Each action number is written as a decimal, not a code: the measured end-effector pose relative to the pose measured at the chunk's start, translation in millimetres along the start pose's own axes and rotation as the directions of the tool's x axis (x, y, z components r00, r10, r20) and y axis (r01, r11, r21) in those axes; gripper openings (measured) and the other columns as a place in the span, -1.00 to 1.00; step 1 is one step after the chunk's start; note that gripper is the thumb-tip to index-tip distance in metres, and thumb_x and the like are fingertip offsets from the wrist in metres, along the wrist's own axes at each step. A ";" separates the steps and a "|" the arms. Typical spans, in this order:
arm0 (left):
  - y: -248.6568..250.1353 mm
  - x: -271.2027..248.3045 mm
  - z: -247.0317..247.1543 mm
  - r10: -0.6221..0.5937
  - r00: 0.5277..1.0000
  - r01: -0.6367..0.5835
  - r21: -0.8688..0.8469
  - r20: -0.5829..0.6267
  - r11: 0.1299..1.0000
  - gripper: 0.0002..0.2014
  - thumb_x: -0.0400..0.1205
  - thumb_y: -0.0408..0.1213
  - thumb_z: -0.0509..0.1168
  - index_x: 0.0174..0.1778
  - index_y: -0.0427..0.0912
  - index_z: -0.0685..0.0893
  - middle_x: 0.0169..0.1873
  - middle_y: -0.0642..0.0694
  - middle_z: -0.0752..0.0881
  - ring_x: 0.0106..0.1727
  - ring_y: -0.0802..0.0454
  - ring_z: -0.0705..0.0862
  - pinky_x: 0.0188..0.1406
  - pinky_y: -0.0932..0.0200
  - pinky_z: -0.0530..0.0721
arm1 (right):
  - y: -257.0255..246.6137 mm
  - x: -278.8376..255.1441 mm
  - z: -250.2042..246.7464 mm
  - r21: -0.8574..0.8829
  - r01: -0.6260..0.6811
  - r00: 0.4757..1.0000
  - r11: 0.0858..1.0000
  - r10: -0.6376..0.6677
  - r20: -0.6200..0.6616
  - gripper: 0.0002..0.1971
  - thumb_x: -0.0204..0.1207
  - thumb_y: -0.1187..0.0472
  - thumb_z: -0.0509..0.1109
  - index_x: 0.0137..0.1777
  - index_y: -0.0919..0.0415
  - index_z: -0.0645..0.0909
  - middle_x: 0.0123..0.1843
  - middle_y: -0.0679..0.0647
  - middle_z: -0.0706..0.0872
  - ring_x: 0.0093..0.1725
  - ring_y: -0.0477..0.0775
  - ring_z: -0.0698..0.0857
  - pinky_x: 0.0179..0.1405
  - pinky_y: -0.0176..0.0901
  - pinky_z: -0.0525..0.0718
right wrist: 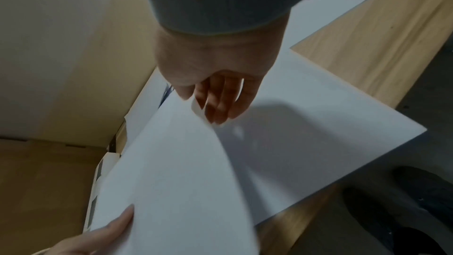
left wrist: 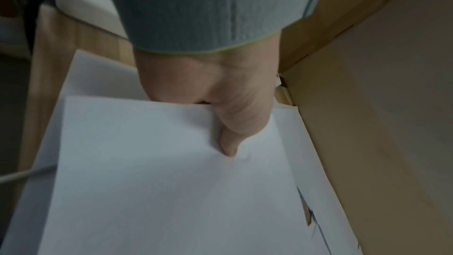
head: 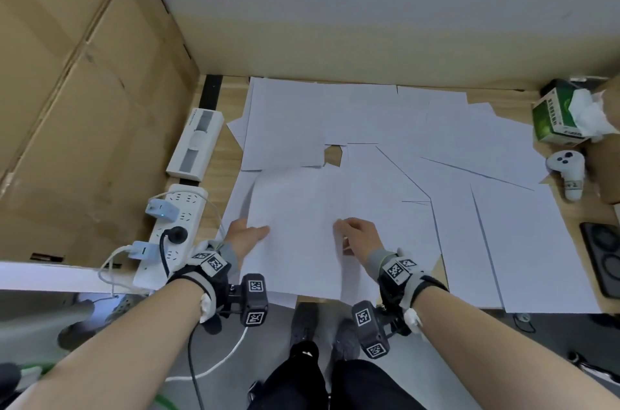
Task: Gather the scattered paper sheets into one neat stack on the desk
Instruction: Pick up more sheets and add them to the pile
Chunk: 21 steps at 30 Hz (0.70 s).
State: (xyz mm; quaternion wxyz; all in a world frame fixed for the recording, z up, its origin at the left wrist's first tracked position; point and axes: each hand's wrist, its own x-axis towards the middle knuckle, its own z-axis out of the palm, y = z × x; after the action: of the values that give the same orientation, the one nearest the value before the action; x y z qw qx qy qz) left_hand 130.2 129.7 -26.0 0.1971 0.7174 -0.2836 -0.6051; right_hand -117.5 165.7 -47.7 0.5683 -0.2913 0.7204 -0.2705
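A white sheet of paper (head: 295,228) sits low in the middle of the head view, lifted slightly above the other loose sheets (head: 453,148) that overlap across most of the wooden desk (head: 231,97). The left hand (head: 246,235) pinches its left edge; the left wrist view shows what the head view hides, the thumb (left wrist: 235,133) pressed on top of the sheet with the fingers out of sight beneath. The right hand (head: 357,235) holds the sheet's right edge. Only the right wrist view shows that edge curling up between thumb and fingers (right wrist: 220,102), with a second sheet lying flat below and a dark shoe (right wrist: 416,210) on the floor at lower right.

At the desk's left edge lie a white power strip (head: 174,228) with plugs and a flat white box (head: 196,144). At upper right stand a green tissue box (head: 557,117) and a white controller (head: 568,171). Cardboard panels (head: 84,74) wall the left side.
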 end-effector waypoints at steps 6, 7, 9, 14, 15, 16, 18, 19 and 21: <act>-8.1 12.5 -20.1 0.072 0.983 -0.047 0.145 -0.171 0.988 -0.72 0.65 -0.46 0.23 0.28 -0.40 0.58 -0.05 -0.15 0.66 0.07 -0.18 0.65 0.07 0.03 0.60 | 19.3 8.1 -25.9 -0.199 -0.124 0.931 0.972 0.044 -0.363 -0.66 0.51 0.09 0.44 0.24 0.17 0.58 0.25 0.12 0.67 0.16 0.22 0.70 0.23 0.10 0.66; -10.4 16.8 -17.3 0.085 0.979 -0.048 0.195 -0.185 0.980 -0.77 0.64 -0.50 0.21 0.19 -0.40 0.61 -0.16 -0.15 0.64 0.03 -0.20 0.65 0.00 0.04 0.58 | 22.8 8.5 -34.7 -0.210 -0.151 0.908 0.966 0.052 -0.415 -0.56 0.48 0.12 0.50 0.31 0.22 0.53 0.34 0.17 0.58 0.21 0.27 0.68 0.24 0.13 0.65; -12.3 20.0 -12.0 0.089 0.974 -0.026 0.291 -0.206 0.956 -0.87 0.62 -0.55 0.20 -0.21 -0.36 0.59 -0.35 -0.12 0.57 -0.05 -0.22 0.63 -0.11 0.08 0.52 | 24.9 6.3 -44.8 -0.281 -0.232 0.870 0.931 0.069 -0.488 -0.38 0.41 0.10 0.59 0.39 0.28 0.44 0.42 0.24 0.44 0.30 0.35 0.61 0.19 0.17 0.62; -26.7 26.3 1.2 0.050 0.977 0.036 0.389 -0.209 0.921 -0.87 0.58 -0.53 0.19 -0.10 -0.46 0.64 -0.22 -0.34 0.66 -0.12 -0.24 0.66 -0.19 0.05 0.52 | 29.7 4.5 -48.4 -0.397 -0.384 0.836 0.833 0.131 -0.533 -0.45 0.28 0.18 0.58 0.25 0.22 0.48 0.30 0.18 0.46 0.31 0.26 0.51 0.03 -0.01 0.53; -30.0 27.8 3.0 0.043 0.977 0.042 0.389 -0.209 0.920 -0.80 0.57 -0.52 0.19 0.04 -0.48 0.64 -0.14 -0.38 0.68 -0.07 -0.29 0.70 -0.19 0.05 0.53 | 30.3 5.8 -49.2 -0.439 -0.384 0.852 0.812 0.129 -0.508 -0.53 0.26 0.15 0.56 0.16 0.19 0.54 0.24 0.15 0.50 0.28 0.24 0.52 -0.02 -0.05 0.52; -31.6 27.5 5.3 0.038 0.977 0.051 0.401 -0.212 0.914 -0.75 0.57 -0.51 0.19 0.12 -0.48 0.63 -0.09 -0.40 0.70 -0.01 -0.35 0.72 -0.18 0.06 0.54 | 31.7 8.4 -50.5 -0.483 -0.376 0.873 0.791 0.127 -0.471 -0.64 0.25 0.10 0.54 0.02 0.19 0.60 0.16 0.12 0.55 0.20 0.22 0.56 -0.12 -0.10 0.52; -33.2 26.8 6.8 0.046 0.974 0.052 0.421 -0.220 0.906 -0.73 0.57 -0.51 0.19 0.14 -0.50 0.63 -0.02 -0.44 0.72 0.08 -0.41 0.72 -0.18 0.08 0.54 | 35.3 12.3 -53.3 -0.525 -0.328 0.911 0.785 0.116 -0.395 -0.81 0.23 0.09 0.49 -0.33 0.19 0.59 -0.12 0.10 0.65 -0.15 0.15 0.62 -0.38 -0.23 0.46; -32.6 25.3 8.0 0.051 0.974 0.050 0.430 -0.221 0.902 -0.74 0.58 -0.51 0.19 0.14 -0.51 0.64 -0.01 -0.43 0.72 0.08 -0.40 0.72 -0.18 0.09 0.53 | 37.8 12.4 -54.7 -0.507 -0.289 0.923 0.812 0.097 -0.372 -0.81 0.24 0.13 0.45 -0.42 0.17 0.52 -0.26 0.07 0.64 -0.32 0.12 0.57 -0.46 -0.26 0.41; -30.8 22.9 10.6 0.071 0.977 0.023 0.430 -0.201 0.903 -0.78 0.59 -0.52 0.18 0.09 -0.50 0.65 -0.10 -0.35 0.69 -0.03 -0.33 0.71 -0.20 0.10 0.52 | 41.1 8.7 -58.9 -0.437 -0.199 0.931 0.877 0.029 -0.365 -0.84 0.35 0.17 0.38 -0.38 0.11 0.47 -0.39 0.02 0.58 -0.41 0.14 0.51 -0.43 -0.22 0.40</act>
State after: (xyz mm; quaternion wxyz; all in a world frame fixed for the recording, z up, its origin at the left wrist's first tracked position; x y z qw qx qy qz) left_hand 127.5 139.0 -64.6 0.0707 0.7999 -0.3961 -0.4453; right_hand -181.3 191.0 -70.8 0.3604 -0.3234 0.8690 -0.1017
